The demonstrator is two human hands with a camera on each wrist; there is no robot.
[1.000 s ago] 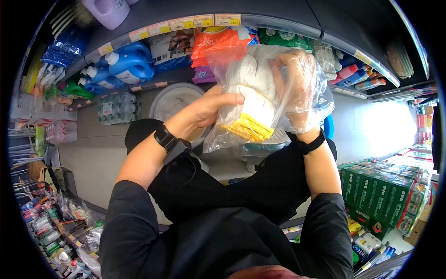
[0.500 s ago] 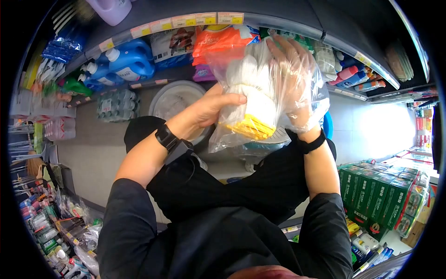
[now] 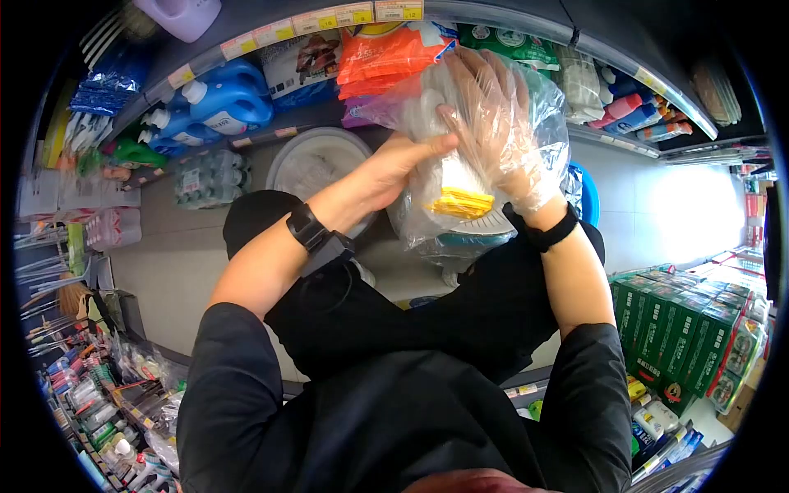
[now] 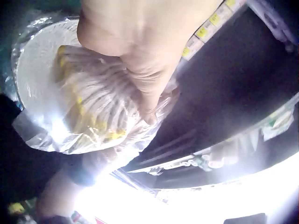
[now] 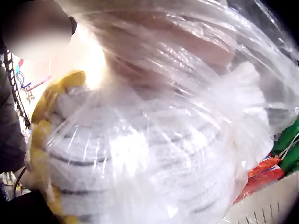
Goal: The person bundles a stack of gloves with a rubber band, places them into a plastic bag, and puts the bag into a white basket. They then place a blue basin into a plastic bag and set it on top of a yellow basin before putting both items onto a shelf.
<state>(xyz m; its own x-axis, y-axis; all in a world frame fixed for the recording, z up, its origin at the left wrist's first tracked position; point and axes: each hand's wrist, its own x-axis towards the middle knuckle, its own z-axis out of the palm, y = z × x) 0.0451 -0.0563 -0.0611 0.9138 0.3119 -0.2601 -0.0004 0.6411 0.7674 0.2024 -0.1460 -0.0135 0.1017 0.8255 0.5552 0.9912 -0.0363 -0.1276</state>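
A bundle of white work gloves (image 3: 458, 175) with yellow cuffs sits inside a clear plastic bag (image 3: 552, 115). In the left wrist view, the gloves (image 4: 100, 88) show ribbed folds under the film. My left hand (image 3: 403, 163) grips the bundle through the plastic, thumb across its near face and fingers hidden behind. Inside the bag is my right hand (image 3: 499, 111), its fingers extended over the far end and right side of the gloves. Plastic bunches about that wrist. Up close in the right wrist view, the gloves (image 5: 131, 163) have dark lines across the white knit.
A shelf ahead carries blue detergent jugs (image 3: 226, 103), orange packages (image 3: 386, 57) and bottles (image 3: 620, 107). Below stand a white basin (image 3: 288, 160) and a blue tub (image 3: 588, 197). Shrink-wrapped bottles (image 3: 212, 177) sit at left on the floor. Green cartons (image 3: 674, 329) are stacked at right.
My right hand's fingers spread, then moved left over the gloves, pulling the bag's film with them. The left hand and the bundle shifted slightly right, and the bundle's white part is more covered.
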